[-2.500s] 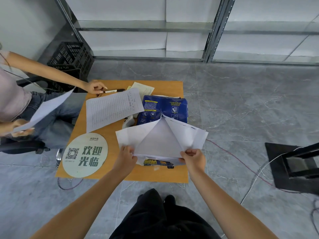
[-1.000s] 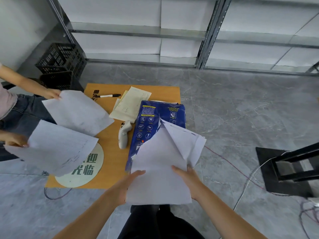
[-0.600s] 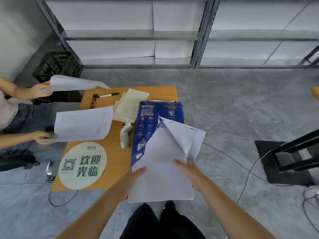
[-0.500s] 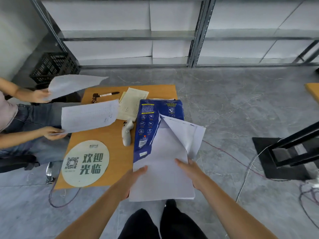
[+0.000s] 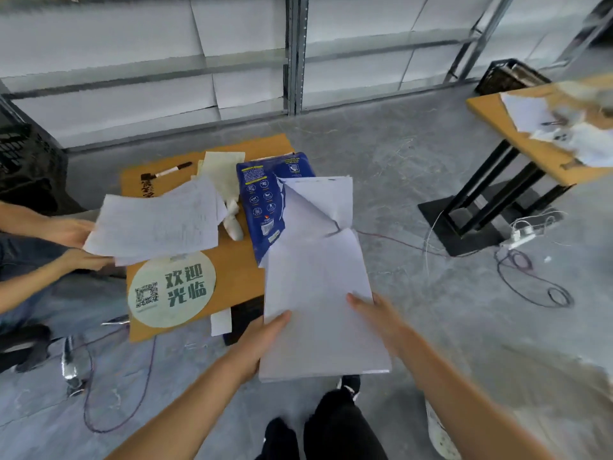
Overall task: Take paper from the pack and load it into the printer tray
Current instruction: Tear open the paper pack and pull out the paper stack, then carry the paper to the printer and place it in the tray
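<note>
A stack of white paper (image 5: pixel 318 293) is held in front of me, off the near right corner of the low wooden table (image 5: pixel 242 270). My left hand (image 5: pixel 262 343) grips its near left edge. My right hand (image 5: pixel 374 313) holds its right side with the thumb on top. The blue paper pack (image 5: pixel 262 197) lies on the table with its torn white wrapper flap (image 5: pixel 318 200) sticking up behind the stack. No printer tray is in view.
Another person's hands (image 5: pixel 73 240) hold written sheets (image 5: pixel 156 220) at the left. A round green sign (image 5: pixel 172 287), a pen (image 5: pixel 172 169) and a white controller (image 5: pixel 232 217) lie on the table. A second wooden table (image 5: pixel 544 147) on black legs stands far right, with cables (image 5: pixel 524 270) on the floor.
The stack has come out of the pack toward me and to the right. My view has swung right, bringing the second table into sight. The other person has brought their sheets together.
</note>
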`<state>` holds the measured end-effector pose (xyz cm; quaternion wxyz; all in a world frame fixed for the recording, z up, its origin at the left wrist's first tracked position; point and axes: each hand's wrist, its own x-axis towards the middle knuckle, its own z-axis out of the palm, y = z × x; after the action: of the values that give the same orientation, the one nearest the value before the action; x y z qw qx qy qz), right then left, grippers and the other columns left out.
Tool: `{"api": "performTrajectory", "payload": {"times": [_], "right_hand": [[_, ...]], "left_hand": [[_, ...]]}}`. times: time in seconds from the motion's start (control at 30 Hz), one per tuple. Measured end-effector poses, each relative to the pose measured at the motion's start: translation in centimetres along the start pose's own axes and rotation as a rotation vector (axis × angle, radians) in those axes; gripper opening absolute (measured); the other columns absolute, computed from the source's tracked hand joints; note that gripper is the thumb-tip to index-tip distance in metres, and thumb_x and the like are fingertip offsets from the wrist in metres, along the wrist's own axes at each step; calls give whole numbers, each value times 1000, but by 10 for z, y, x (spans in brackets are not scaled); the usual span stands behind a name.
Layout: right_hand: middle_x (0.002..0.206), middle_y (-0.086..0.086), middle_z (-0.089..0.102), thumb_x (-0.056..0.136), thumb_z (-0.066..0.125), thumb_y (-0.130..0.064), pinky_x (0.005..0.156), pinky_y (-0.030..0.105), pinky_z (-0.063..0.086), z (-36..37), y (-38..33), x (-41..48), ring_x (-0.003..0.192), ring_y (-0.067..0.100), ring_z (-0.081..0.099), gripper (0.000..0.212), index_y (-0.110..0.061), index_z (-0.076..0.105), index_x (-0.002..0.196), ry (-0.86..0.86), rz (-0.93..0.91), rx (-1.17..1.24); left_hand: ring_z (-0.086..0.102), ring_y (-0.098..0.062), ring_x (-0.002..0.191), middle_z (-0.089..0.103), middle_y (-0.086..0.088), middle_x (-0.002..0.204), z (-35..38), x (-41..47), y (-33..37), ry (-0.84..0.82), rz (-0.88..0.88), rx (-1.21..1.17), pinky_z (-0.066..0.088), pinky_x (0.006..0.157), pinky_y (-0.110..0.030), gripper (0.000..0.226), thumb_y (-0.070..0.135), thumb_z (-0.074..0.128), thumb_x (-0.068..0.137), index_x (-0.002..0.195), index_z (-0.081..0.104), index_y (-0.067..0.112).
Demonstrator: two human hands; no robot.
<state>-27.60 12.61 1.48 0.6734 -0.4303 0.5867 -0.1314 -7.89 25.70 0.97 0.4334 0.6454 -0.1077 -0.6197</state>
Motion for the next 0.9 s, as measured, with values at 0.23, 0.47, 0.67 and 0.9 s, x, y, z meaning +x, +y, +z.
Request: {"api": "performTrajectory", "payload": {"times": [0.23, 0.47, 0.67, 0.9], "right_hand": [[88, 8, 75, 88, 70, -23, 63, 34, 62, -52, 16, -97, 69, 21, 72, 25, -4, 68, 105, 184, -135, 238], [115, 14, 71, 84, 72, -15, 89, 55, 56, -102, 52, -197, 99, 33, 70, 31, -18, 65, 114, 308, -395, 400], [121, 13, 69, 86, 70, -11, 91, 58, 54, -126, 143, -302, 107, 37, 67, 40, -18, 59, 125, 429, -462, 588], [117, 14, 70, 91, 65, -22, 90, 56, 55, -145, 231, -420, 94, 29, 69, 27, -20, 63, 118, 671, -514, 708]], "left_hand": [[73, -20, 89, 77, -3, 99, 48, -49, 22, -179, 135, 183, 57, 78, -34, 20, 33, 68, 87, 102, 71, 20], [72, -12, 91, 77, 9, 99, 114, -109, 21, -356, 311, 247, 57, 73, -31, 17, 27, 65, 90, 107, 67, 29], [75, -15, 82, 77, -2, 98, 165, -178, -29, -499, 278, 434, 59, 62, -27, 20, 30, 65, 89, 107, 69, 21], [74, -13, 67, 78, 0, 82, 225, -251, -106, -683, 222, 542, 60, 56, -25, 21, 24, 64, 90, 108, 68, 12]]}}
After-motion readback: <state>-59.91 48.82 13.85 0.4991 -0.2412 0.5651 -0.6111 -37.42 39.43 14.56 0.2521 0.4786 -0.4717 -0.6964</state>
